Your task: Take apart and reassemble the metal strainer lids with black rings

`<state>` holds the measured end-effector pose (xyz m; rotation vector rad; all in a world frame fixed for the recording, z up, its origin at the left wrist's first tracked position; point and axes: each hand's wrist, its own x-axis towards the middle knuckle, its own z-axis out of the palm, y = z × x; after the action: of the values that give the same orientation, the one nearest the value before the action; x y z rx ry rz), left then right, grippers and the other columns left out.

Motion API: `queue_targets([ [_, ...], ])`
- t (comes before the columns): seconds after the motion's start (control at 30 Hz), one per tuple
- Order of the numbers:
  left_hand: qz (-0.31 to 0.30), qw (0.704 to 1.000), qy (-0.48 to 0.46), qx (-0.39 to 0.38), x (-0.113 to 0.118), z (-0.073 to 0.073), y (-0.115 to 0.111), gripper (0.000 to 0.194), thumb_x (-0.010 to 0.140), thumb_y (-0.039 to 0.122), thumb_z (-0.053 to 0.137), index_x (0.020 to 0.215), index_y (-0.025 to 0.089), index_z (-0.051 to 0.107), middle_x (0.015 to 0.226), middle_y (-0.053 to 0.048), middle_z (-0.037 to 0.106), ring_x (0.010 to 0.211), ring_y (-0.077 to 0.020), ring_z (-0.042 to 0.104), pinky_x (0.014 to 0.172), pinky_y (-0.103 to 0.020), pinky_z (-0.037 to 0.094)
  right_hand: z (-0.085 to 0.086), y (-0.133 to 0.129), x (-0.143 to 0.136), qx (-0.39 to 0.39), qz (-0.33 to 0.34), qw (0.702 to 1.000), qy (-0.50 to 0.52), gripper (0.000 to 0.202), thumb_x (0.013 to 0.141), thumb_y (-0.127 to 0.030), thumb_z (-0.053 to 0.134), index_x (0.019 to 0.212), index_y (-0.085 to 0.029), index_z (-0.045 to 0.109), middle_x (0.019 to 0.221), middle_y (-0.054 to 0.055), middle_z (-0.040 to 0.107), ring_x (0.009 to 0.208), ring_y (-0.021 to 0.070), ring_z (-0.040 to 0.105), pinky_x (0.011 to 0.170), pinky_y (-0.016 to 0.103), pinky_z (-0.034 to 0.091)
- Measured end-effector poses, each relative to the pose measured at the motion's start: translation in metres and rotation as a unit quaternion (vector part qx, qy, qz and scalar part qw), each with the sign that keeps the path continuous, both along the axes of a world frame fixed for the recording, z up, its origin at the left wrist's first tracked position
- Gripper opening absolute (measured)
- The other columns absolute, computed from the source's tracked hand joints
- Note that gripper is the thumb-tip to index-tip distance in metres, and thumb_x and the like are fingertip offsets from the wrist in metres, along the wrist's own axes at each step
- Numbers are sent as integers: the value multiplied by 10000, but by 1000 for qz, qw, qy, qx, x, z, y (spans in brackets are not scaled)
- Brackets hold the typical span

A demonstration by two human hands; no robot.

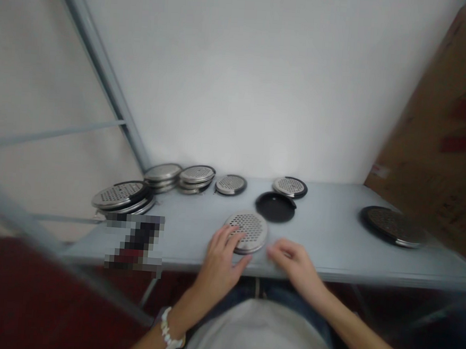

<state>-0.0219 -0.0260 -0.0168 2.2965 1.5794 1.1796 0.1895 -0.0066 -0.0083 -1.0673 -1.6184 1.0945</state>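
Note:
A round silver disc with rows of holes, like a flat grater, lies near the table's front edge. My left hand grips it from the left, fingers over its top and thumb at its near edge. Just right of the disc, apart from it, my right hand is closed with curled fingers. Motion blurs its fingertips, and whatever they may hold is hidden. Behind the disc lies a shallow black round dish. Another perforated disc with a partly black rim sits behind that dish.
Stacked discs stand at the left and back left, beside another stack. A single disc lies near the wall. A darker disc is at the right, by a cardboard box. Metal framing rises at left.

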Motion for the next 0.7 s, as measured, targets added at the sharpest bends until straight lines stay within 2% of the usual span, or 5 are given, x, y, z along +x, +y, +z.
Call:
queue_targets([
  [0.17, 11, 997, 53, -61, -19, -24, 14, 813, 824, 463, 744, 1499, 202, 373, 1589, -208, 344, 1470, -378, 334, 1166, -586, 336, -5, 14, 6, 43, -17, 999, 1, 560, 878, -688, 540, 617, -194, 586, 1151, 116, 685, 1076, 265, 604, 988, 385, 427],
  [0.33, -9, 997, 41, -69, -20, -25, 15, 866, 795, 475, 774, 1506, 223, 351, 1587, -187, 353, 1469, -353, 344, 1181, -553, 331, -6, 25, 5, 2, 26, 999, 39, 565, 827, -712, 592, 598, -195, 609, 1234, 124, 692, 1232, 316, 559, 1098, 441, 361],
  [0.53, -6, 997, 32, -64, -12, -15, 9, 912, 669, 439, 875, 1446, 226, 448, 1470, -168, 494, 1344, -360, 472, 1122, -549, 398, -17, 26, 10, -99, -42, 986, 128, 503, 765, -678, 667, 744, -176, 676, 763, 46, 684, 823, 231, 623, 818, 355, 473],
  [0.63, -24, 995, 55, -79, -8, -11, 5, 975, 566, 397, 924, 1424, 238, 488, 1463, -162, 500, 1311, -386, 488, 1097, -578, 417, -14, 22, 12, -110, -38, 987, 113, 491, 770, -647, 678, 627, -185, 594, 593, -17, 558, 615, 155, 515, 652, 290, 424],
  [0.7, -37, 995, 57, -76, -6, -8, 2, 862, 609, 270, 881, 1392, 239, 521, 1444, -150, 526, 1300, -368, 509, 1102, -559, 424, -8, 17, 12, -113, -21, 987, 111, 508, 773, -645, 680, 585, -194, 543, 566, -27, 527, 578, 141, 488, 622, 281, 409],
])
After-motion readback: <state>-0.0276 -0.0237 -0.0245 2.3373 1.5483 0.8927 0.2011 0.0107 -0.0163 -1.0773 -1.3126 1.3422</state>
